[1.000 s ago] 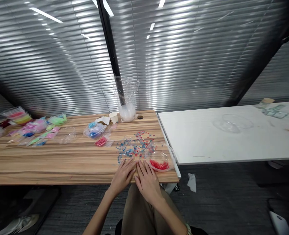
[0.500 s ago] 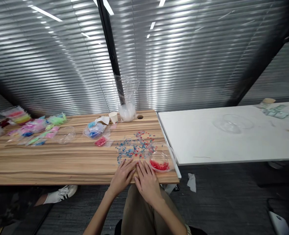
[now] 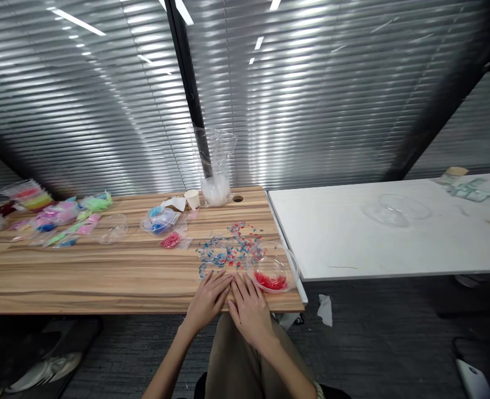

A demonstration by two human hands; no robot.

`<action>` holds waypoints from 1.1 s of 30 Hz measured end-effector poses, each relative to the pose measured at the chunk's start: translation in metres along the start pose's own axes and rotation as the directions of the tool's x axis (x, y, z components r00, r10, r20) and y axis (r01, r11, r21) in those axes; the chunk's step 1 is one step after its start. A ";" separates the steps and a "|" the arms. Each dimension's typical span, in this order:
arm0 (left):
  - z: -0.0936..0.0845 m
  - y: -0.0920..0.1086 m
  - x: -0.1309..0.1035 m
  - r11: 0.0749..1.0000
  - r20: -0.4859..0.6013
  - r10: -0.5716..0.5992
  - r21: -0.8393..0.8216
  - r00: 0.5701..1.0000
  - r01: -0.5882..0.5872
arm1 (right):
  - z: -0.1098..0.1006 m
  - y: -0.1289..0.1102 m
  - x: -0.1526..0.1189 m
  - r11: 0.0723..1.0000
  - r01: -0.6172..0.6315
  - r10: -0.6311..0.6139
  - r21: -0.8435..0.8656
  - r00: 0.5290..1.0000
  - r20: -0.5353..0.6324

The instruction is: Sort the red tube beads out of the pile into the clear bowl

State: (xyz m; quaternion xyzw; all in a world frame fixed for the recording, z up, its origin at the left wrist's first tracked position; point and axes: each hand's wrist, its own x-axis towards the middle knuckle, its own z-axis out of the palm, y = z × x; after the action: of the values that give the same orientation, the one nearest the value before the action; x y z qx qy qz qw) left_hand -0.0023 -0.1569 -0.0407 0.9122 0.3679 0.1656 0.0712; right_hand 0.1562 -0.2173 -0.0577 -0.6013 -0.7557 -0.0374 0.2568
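Note:
My left hand (image 3: 209, 295) lies flat on the front edge of the wooden table (image 3: 103, 277), fingers stretched out and holding nothing. Beside it rests my right hand (image 3: 249, 305), also flat and open, its fingertips close to those of the left. Just right of my right hand stands a clear plastic container (image 3: 291, 266) with its lid tilted up; small red tube-like pieces (image 3: 270, 281) lie in it. Beyond my fingertips is a loose scatter of small blue and red pieces (image 3: 223, 252) on the wood.
A bag of red pieces (image 3: 170, 240), a clear container with blue contents (image 3: 159, 221), a paper cup (image 3: 192, 198) and a bag of white material (image 3: 216, 190) stand farther back. Colourful bags (image 3: 62, 213) lie left. A white table (image 3: 331, 233) adjoins at right. Another person's shoe (image 3: 47, 372) shows below left.
Both my hands stay where they were. The other person's foot has moved back, down and to the left.

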 end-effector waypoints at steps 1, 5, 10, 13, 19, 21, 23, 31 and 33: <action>0.000 0.000 0.000 1.000 -0.003 0.000 -0.001 1.000 0.000 | 0.000 0.000 0.000 1.000 0.000 0.000 -0.001 1.000 0.000; 0.001 0.000 0.000 1.000 0.001 -0.006 -0.003 1.000 0.006 | 0.000 0.000 0.000 1.000 -0.001 0.001 -0.007 1.000 0.009; 0.000 0.000 -0.001 1.000 -0.008 -0.001 0.002 1.000 0.001 | 0.000 0.000 0.000 1.000 0.000 0.000 -0.005 1.000 0.005; 0.000 0.001 -0.001 1.000 -0.017 -0.002 0.001 1.000 0.002 | 0.001 0.000 0.000 1.000 -0.003 0.003 -0.003 1.000 -0.006; -0.002 0.001 0.000 1.000 0.001 -0.005 -0.011 1.000 0.005 | 0.002 0.000 -0.001 1.000 0.003 -0.003 -0.010 1.000 -0.016; -0.002 0.002 0.000 1.000 0.006 -0.009 -0.009 1.000 0.009 | 0.001 0.000 -0.001 1.000 0.005 -0.005 -0.008 1.000 -0.020; -0.002 0.002 0.000 1.000 0.009 -0.013 -0.007 1.000 0.013 | 0.001 0.000 0.000 1.000 0.006 -0.006 -0.008 1.000 -0.022; -0.003 0.002 0.001 0.999 0.027 -0.028 -0.014 0.999 0.028 | -0.001 0.000 0.000 1.000 0.009 -0.009 -0.020 1.000 -0.016; -0.003 0.003 0.001 0.999 0.030 -0.029 -0.016 0.999 0.029 | -0.001 0.000 0.000 1.000 0.007 -0.008 -0.021 1.000 -0.012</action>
State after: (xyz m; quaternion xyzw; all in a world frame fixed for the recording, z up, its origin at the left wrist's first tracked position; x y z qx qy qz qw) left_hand -0.0014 -0.1583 -0.0367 0.9086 0.3786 0.1539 0.0865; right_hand 0.1562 -0.2176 -0.0571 -0.6009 -0.7559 -0.0502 0.2549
